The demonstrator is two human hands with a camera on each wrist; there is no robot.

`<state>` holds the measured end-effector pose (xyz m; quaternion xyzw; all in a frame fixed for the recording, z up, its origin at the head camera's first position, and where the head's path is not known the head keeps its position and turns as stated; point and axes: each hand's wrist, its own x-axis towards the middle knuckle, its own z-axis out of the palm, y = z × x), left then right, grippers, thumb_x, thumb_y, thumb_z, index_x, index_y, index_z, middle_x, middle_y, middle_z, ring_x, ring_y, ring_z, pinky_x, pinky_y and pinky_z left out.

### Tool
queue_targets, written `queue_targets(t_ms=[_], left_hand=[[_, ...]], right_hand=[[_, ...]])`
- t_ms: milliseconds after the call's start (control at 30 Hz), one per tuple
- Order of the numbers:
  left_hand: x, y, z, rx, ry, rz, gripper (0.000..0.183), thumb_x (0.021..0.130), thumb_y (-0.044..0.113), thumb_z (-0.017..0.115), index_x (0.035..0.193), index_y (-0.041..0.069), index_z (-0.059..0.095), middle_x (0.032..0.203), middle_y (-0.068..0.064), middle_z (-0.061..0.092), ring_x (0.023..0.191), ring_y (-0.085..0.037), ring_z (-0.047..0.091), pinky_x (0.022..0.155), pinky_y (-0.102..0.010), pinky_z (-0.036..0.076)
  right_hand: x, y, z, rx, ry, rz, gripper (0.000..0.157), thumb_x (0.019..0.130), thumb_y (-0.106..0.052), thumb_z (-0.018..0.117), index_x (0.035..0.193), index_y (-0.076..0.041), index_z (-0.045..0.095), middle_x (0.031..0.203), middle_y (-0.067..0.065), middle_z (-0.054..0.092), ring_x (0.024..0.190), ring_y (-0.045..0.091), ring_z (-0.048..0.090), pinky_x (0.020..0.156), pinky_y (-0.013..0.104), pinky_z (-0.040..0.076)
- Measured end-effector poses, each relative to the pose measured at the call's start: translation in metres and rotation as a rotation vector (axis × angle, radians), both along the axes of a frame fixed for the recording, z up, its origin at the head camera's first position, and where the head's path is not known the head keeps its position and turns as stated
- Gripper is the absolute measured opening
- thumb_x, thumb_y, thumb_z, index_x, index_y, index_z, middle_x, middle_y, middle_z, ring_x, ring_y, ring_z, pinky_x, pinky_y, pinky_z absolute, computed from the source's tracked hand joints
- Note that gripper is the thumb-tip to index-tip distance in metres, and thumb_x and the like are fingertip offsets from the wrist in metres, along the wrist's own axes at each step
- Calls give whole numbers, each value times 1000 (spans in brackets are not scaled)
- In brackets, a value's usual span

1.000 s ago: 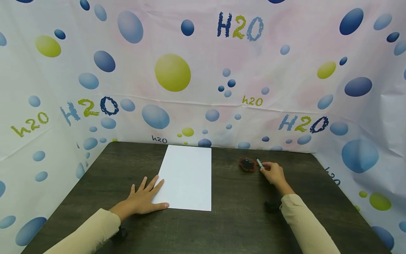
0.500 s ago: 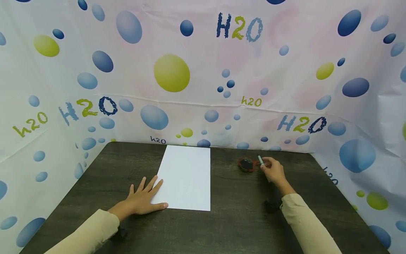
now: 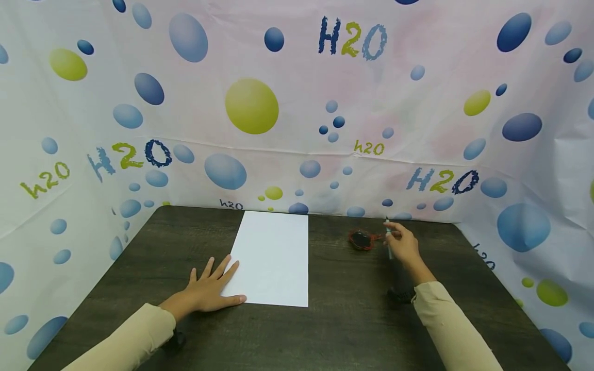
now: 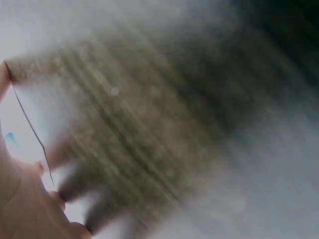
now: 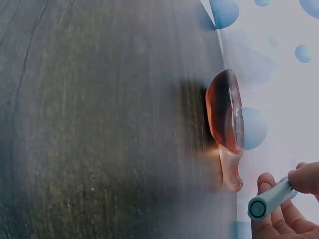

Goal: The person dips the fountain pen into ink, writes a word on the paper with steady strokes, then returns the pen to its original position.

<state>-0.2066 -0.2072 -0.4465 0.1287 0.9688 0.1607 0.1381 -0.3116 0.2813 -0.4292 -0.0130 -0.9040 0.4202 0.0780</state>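
My left hand (image 3: 209, 293) lies flat with fingers spread over the left edge of a white sheet of paper (image 3: 274, 257), seen in the head view. In the left wrist view the same hand (image 4: 30, 204) rests at the paper's edge. My right hand (image 3: 402, 245) pinches a pale teal pen (image 3: 389, 234), held upright with its dark tip pointing away. The right wrist view shows the pen's round end (image 5: 257, 209) between thumb and fingers. Just left of that hand lies a translucent red thing (image 3: 362, 240) with a dark oval middle and a short handle.
A dark wood-grain table (image 3: 343, 330) carries everything. Behind and at both sides hangs a white sheet printed with bubbles (image 3: 252, 105), meeting the table's back edge. Small black objects (image 3: 400, 294) show beneath the forearms.
The pen has turned in my right hand's fingers, from tilted left to nearly upright, and sits slightly further right. The red thing's handle shows more. My left hand and the paper stay put.
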Motion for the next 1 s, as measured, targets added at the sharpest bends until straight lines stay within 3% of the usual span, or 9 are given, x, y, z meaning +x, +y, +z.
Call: queue_targets(t_ms=[200,433,533,733,867,1000], left_hand=[[0,-1,-1,-2,3,-1,99,81,74,52,155,18,18,161,-12,2,142,-52,-5,97,-79,-7],[-1,-2,-2,-3,12,-3,99,81,74,52,155,19,18,162,-12,2,142,-52,-4,97,-78,-7],[-1,-2,-3,-2,11,-5,99,81,73,53,155,18,17,161,-12,2,142,-52,-4,97,-79,-7],[0,-2,-2,6,10,-11,99,82,73,53,155,17,17,161,-14,3,141,-53,-4,96,-79,-7],[0,-2,-3,13,12,-16,99,82,73,52,155,17,17,161,-14,3,141,-53,-4,96,-79,-9],[-3,-4,-8,0,14,-13,101,80,76,51,156,19,14,162,-12,0,142,-51,-6,97,-78,-10]], right_hand=[[2,1,3,-66,-48,1,40,101,-11,44,141,-8,49,134,28,49,103,35,63,85,46,51],[4,2,-1,-217,-20,34,39,102,-13,46,139,-2,49,119,26,59,96,23,62,73,27,48],[5,3,-2,-339,-19,70,40,103,-15,44,140,0,46,116,22,59,97,17,63,77,24,51],[8,5,-3,-662,-47,189,42,104,-3,34,146,2,36,108,2,60,102,8,62,95,29,49],[9,4,-4,-808,-60,230,44,101,1,41,145,-2,41,103,-3,63,100,8,62,92,25,49],[10,3,-5,-871,-47,243,46,97,-2,53,142,0,44,100,-5,64,97,8,63,88,22,51]])
